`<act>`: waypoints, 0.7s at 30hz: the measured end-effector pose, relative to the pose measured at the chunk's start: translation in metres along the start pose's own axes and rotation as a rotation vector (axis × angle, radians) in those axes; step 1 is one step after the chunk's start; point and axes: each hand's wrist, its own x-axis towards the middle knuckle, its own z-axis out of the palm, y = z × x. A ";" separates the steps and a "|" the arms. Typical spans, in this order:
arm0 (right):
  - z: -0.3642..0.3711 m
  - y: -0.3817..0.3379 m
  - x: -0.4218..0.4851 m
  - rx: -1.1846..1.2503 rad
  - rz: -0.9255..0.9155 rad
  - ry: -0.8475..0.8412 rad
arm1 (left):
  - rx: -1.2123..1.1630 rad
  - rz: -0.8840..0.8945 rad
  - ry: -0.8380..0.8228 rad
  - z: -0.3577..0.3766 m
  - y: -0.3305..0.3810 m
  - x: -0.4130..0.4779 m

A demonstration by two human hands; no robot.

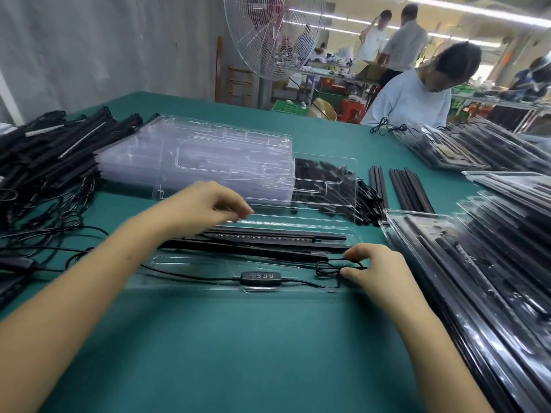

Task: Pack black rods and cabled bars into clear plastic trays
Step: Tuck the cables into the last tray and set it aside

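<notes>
The clear tray [190,281] lay open on the green desk [238,353], directly before the person. Several black bars [253,244] rested lengthwise in its far half. A thin black cable [185,275] ran along the near half, with a four-button controller [261,278] in line with it.

At the tray's right end the right hand [377,271] held a small coil of that cable, its grip narrow, thumb and fingertips pinched on the loops. The left hand [205,204] hovered over the tray's far edge with its fingers curled. It was blurred, so I could not tell whether its grip held anything.

Behind the tray stood a stack of empty trays [193,156]. One clear sheet [343,174] reached from it over a heap of small black parts [325,177]. Just right of that heap lay loose black rods [411,189], side by side. A tangled pile of cabled bars [44,153] filled the desk's left side, and filled trays [483,281] were stacked along the right. Beyond the desk were a caged fan [274,34] and a person in a pale shirt [411,99] who leaned forward.
</notes>
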 end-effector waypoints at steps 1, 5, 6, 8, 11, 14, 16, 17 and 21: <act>0.001 0.000 0.000 -0.008 -0.005 0.005 | 0.010 -0.026 0.028 -0.010 -0.005 -0.004; 0.003 -0.002 0.001 -0.051 -0.005 -0.001 | 0.138 -0.075 -0.031 -0.016 -0.020 -0.017; 0.003 -0.002 0.001 -0.058 -0.003 -0.004 | 0.161 -0.072 -0.065 -0.011 -0.022 -0.020; 0.003 -0.003 0.002 -0.059 0.003 -0.004 | 0.182 -0.042 -0.085 0.000 -0.026 -0.023; 0.002 -0.005 0.002 -0.005 0.017 0.004 | 0.190 0.004 -0.012 0.009 -0.031 -0.021; 0.001 -0.005 0.001 0.059 0.032 0.008 | 0.205 0.039 -0.023 0.015 -0.033 -0.019; 0.000 -0.005 0.000 0.069 0.032 0.006 | 0.199 0.033 -0.033 0.016 -0.035 -0.019; 0.000 -0.006 0.000 0.068 0.028 0.005 | 0.195 0.029 -0.028 0.017 -0.036 -0.020; 0.001 -0.007 -0.001 0.064 0.018 -0.006 | 0.279 0.034 -0.024 0.020 -0.036 -0.019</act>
